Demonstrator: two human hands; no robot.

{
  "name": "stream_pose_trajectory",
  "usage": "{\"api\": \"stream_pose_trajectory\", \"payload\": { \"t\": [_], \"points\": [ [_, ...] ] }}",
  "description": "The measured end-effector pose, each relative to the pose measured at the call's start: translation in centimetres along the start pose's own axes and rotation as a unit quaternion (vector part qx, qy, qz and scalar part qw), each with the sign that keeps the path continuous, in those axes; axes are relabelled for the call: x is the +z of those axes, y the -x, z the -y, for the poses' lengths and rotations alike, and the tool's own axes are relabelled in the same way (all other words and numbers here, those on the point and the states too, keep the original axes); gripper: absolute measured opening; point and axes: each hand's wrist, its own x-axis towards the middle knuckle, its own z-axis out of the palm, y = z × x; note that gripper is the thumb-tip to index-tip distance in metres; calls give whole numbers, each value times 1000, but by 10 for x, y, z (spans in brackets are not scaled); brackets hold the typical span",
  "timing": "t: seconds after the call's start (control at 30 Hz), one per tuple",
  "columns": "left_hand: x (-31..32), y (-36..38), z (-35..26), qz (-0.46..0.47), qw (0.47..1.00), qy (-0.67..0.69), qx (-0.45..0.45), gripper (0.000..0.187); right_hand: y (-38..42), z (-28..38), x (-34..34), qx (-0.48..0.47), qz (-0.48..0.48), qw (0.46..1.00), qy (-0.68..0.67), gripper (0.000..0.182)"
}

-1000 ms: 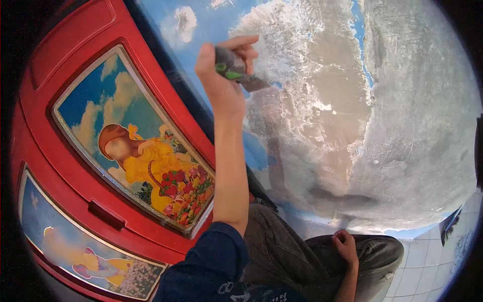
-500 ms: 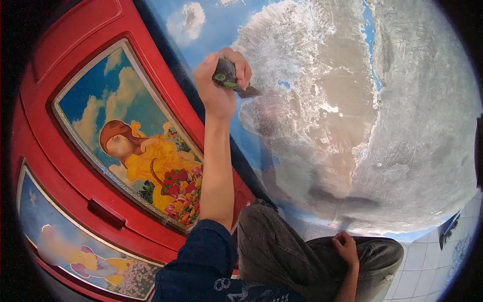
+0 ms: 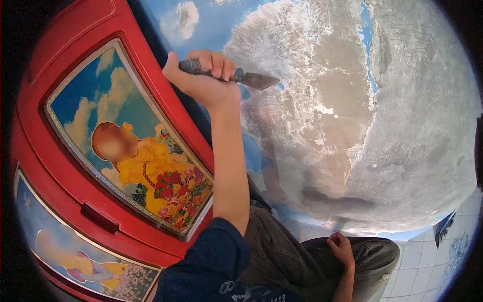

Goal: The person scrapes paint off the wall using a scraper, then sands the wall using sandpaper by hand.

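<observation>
My left hand (image 3: 211, 75) is wrapped round the dark handle of a scraper (image 3: 259, 80), its thumb pointing up and left. The scraper's flat metal blade points right and overlaps the ragged edge of a bare patch on the wall (image 3: 347, 95), beside a small leftover fleck of blue paint. My right hand (image 3: 342, 249) rests low by my bent knee (image 3: 375, 256), fingers loosely curled in with nothing showing in them. Grey and whitish scraped plaster covers most of the wall, with blue paint (image 3: 211, 32) remaining at the upper left.
A red cabinet (image 3: 48, 121) stands close on the left, with picture panels (image 3: 95, 103) of figures and flowers. White floor tiles (image 3: 417, 261) lie at the lower right, where a dark bristly thing (image 3: 444, 229) sits against the wall's foot.
My left hand has tilted and shifted a little left, turning the scraper so its blade now reaches farther right and slightly higher. My right hand stays by the knee.
</observation>
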Motion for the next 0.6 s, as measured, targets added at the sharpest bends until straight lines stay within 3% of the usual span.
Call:
{"api": "stream_pose_trajectory", "payload": {
  "t": [0.2,0.37,0.43,0.57,0.6],
  "points": [
    [-6,-15,-4,-17,1000,-4,20,44,0,1,3,-10,7,1000,10,16],
    [-8,-15,-16,25,999,-29,-4,44,2,10,-1,-14,2,1000,6,17],
    [-12,-12,-19,6,1000,29,8,47,2,6,1,-7,5,1000,-20,17],
    [-18,-15,-4,-20,999,-9,-28,47,3,10,0,12,6,1000,26,17],
    [-21,-15,-18,1,1000,9,8,47,2,6,1,10,3,999,34,17]
  ]
}}
